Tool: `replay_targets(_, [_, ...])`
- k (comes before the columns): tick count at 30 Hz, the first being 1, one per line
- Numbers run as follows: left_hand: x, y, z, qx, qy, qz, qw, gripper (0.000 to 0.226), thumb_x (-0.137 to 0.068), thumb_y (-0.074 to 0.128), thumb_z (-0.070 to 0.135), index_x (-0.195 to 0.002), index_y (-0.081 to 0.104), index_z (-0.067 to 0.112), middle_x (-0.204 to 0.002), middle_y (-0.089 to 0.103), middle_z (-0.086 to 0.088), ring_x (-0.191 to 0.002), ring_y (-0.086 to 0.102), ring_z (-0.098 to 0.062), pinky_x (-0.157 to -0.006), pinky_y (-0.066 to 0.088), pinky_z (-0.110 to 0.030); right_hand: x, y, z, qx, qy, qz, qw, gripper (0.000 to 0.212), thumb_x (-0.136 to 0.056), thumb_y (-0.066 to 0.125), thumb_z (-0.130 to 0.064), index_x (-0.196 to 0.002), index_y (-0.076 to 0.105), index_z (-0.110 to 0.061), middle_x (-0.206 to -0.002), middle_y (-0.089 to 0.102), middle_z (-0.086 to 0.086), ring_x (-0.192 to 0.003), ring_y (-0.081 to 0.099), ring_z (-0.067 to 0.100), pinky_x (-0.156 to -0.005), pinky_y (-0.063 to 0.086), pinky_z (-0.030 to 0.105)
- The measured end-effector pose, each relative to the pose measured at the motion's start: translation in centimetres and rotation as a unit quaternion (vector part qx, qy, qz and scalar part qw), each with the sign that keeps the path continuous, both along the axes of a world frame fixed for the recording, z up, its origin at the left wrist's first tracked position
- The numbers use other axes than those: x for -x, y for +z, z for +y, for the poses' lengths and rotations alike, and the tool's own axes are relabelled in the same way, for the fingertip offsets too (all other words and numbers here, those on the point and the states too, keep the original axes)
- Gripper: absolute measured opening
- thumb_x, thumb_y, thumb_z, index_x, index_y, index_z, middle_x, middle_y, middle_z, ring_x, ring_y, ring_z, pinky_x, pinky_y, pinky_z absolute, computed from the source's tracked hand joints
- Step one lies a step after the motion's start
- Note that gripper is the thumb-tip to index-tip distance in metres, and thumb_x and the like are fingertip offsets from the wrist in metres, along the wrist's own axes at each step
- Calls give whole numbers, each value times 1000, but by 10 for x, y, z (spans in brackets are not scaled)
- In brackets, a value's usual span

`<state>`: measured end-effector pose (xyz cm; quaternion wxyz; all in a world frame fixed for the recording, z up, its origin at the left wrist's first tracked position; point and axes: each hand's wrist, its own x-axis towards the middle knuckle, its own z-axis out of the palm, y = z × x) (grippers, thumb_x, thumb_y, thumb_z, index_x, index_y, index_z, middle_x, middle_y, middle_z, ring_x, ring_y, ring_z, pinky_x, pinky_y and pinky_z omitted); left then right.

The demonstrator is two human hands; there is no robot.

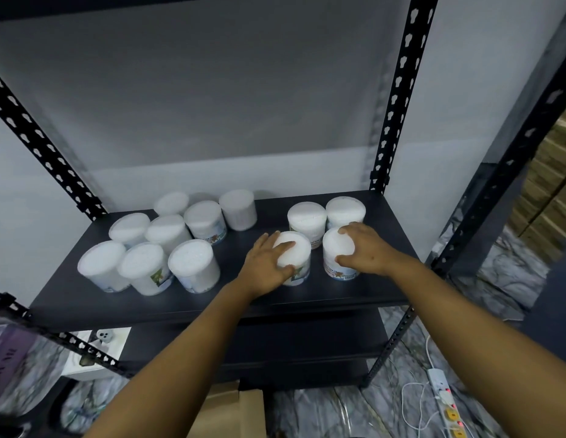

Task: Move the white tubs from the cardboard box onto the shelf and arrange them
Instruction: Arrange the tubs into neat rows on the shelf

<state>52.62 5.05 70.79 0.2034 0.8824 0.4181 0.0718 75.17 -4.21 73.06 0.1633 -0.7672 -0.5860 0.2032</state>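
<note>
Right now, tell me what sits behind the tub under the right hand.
Behind the tub gripped by the right hand stands another white tub, close to it; whether they touch is unclear. Beyond is the shelf's back edge. The hand covers that tub's lower front.

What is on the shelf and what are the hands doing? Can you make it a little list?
shelf: dark metal shelf
left group: nine white tubs
right group: four white tubs, two behind, two in front
left hand: grips the front left tub from the top
right hand: grips the front right tub from the top
below: cardboard box on the floor
</note>
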Motion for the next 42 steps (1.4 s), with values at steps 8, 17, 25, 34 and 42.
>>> replay_targets(8, [-5,-4,-2,-41,15,-11,999,63,-87,58,50,-142,40,26,-153,25,-3,-140,18,-26,-115,18,-39,-5,-2,1,-4,-9,-10,1000,74,-81,69,-42,-141,36,-15,-147,30,8,-134,24,28,-110,25,38])
replay_targets(17, [-12,-3,-5,-51,27,-24,998,60,-89,54,51,-141,41,26,-153,24,-2,-139,18,-25,-115,19,-41,-6,-6,6,-6,-6,-46,999,77,-78,68,-51,-141,37,-20,-148,30,4,-135,23,27,-111,25,44])
replay_targets(25, [-19,-2,-6,-23,-12,-25,999,57,-91,54,39,-144,37,27,-158,16,-3,-146,7,-25,-118,11,-40,-13,-5,8,-7,13,-26,1000,77,-79,70,-44,-142,35,-17,-149,29,7,-137,23,29,-112,25,42])
replay_targets(34, [-25,-5,-11,-51,15,-35,998,61,-87,58,46,-141,41,22,-150,28,-5,-137,19,-23,-115,23,-39,-16,-7,7,-1,11,-46,999,77,-79,67,-48,-142,36,-17,-148,29,6,-135,23,29,-112,25,42])
replay_targets(42, [-33,-6,-15,4,8,-73,997,62,-86,64,41,-140,42,21,-152,22,-3,-140,13,-20,-115,18,-31,-22,-1,1,-3,15,-39,999,78,-78,69,-39,-143,32,-18,-149,27,6,-136,20,29,-111,25,42])
